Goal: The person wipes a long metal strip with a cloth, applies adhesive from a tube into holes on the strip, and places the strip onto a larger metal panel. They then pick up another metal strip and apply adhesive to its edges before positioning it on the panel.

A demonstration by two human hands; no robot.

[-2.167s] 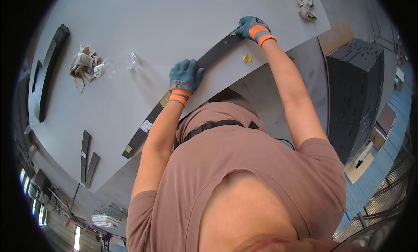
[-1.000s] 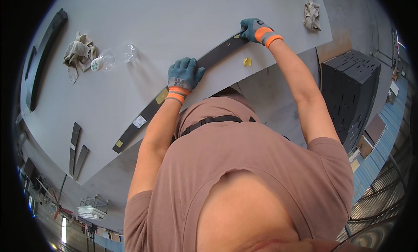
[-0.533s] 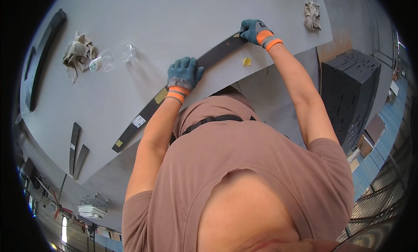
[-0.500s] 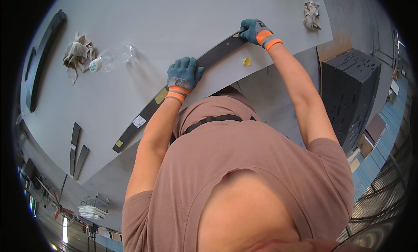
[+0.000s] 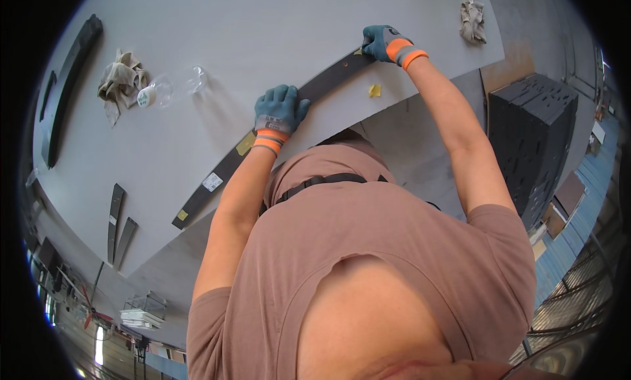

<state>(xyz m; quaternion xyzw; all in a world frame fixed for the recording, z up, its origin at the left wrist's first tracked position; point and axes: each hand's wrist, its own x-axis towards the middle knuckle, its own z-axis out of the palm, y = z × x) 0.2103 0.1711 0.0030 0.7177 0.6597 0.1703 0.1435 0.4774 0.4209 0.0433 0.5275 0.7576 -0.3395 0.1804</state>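
Note:
A long dark flat bar (image 5: pixel 328 78) lies slantwise along the near edge of the table. It carries yellow tape patches (image 5: pixel 246 143) and a white label (image 5: pixel 212 181). My left hand (image 5: pixel 279 109), in a blue-grey glove with an orange cuff, grips the bar near its middle, fingers curled over the far edge and thumb to the right. At the bar's far right end, my gloved right hand (image 5: pixel 384 44) is closed, fingertips pinching at a small yellow tape piece (image 5: pixel 358 51). The fingertips are partly hidden. A crumpled yellow tape scrap (image 5: pixel 374 90) lies below that end.
On the grey table (image 5: pixel 263 25) rest a clear plastic bottle (image 5: pixel 172 88), a crumpled cloth (image 5: pixel 119 84), long black profiles (image 5: pixel 66 94) and two short dark strips (image 5: pixel 117 216). Another rag (image 5: pixel 472 22) lies far right. Dark stacked panels (image 5: pixel 532 137) stand right of the table.
The whole view has shifted slightly. Both hands keep nearly the same places on the bar, and my right fingers have tightened a little at its end.

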